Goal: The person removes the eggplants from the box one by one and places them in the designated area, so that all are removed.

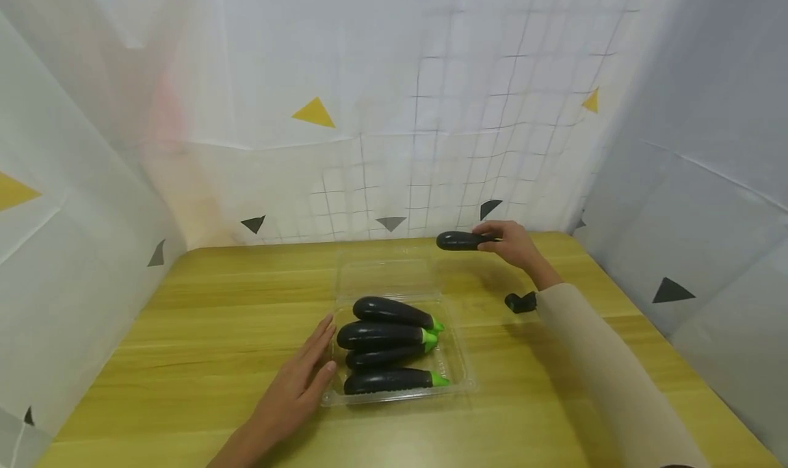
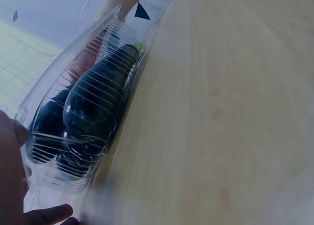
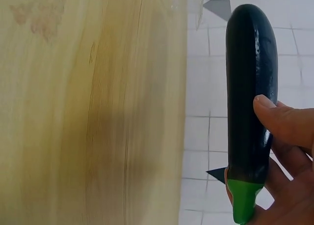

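White gridded curtains wall a yellow wooden table point(image 1: 203, 331). Up at one o'clock, the right hand point(image 1: 514, 243) clasps a glossy dark-purple eggplant with a green stem point(image 1: 458, 241) above the tabletop. At six o'clock, four eggplants point(image 1: 388, 345) fill a clear plastic clamshell tray point(image 1: 458, 379); the left hand point(image 1: 295, 386) lies flat, fingers straight, against its side. Best lower it level, stem matching the others.

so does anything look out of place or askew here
Nothing damaged or spilled. One eggplant is held by the right hand away from the clear tray, where four others lie together.
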Tool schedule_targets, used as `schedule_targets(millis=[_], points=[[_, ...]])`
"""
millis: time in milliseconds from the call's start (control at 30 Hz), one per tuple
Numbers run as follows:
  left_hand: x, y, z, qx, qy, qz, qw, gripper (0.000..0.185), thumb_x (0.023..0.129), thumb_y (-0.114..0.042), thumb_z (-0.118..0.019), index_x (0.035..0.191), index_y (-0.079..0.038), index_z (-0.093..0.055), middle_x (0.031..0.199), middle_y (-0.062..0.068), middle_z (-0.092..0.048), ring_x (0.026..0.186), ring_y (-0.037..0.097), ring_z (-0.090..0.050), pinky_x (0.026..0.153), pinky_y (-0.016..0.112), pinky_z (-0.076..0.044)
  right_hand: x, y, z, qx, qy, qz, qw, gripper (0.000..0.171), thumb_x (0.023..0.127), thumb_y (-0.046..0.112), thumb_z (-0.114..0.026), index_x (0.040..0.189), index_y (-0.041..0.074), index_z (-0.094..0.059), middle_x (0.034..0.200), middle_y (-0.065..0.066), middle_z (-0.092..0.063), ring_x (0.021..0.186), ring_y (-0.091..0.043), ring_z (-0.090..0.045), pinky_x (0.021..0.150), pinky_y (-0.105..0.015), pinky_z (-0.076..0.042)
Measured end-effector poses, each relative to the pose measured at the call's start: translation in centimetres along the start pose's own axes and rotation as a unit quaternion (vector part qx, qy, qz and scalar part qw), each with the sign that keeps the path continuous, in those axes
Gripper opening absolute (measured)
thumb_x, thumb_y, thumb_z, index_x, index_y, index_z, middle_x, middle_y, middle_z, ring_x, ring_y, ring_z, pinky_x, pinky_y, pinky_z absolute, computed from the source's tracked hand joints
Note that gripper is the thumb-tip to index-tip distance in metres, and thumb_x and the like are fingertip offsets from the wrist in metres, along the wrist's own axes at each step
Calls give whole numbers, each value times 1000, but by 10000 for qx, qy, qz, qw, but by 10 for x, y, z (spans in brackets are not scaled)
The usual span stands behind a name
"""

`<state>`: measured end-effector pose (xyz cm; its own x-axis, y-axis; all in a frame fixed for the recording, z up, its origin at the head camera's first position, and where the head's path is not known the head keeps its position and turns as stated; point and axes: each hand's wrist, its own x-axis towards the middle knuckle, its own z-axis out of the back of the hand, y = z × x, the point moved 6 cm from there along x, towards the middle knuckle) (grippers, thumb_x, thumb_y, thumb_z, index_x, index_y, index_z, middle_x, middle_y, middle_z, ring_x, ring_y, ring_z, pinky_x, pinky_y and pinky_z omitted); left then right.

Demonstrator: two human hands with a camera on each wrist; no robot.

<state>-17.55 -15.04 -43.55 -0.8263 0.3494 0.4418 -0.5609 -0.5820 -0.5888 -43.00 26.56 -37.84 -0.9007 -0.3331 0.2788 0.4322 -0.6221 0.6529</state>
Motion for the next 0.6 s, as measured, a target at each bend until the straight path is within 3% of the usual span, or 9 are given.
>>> schedule_targets(millis=[333,600], points=[[-2,0,0,30,-6,44,10000,57,110,-21,-54,162,-6,-36,171,-3,-22,151,24,-29,118,21,-15,7,-12,-5,-13,119,-132,9998,31,93,-6,-72,124,-5,-71,124,-26,-69,116,-44,-64,102,-59,-47],[-1,-1,-1,6,-71,-124,9999,57,110,-20,-55,161,-4,-37,171,-1,-23,151,26,-30,119,21,-15,7,-23,-4,-107,176,-411,9989,32,92,-5,-71,124,-4,-71,124,-25,-69,115,-43,-64,103,-59,-46]])
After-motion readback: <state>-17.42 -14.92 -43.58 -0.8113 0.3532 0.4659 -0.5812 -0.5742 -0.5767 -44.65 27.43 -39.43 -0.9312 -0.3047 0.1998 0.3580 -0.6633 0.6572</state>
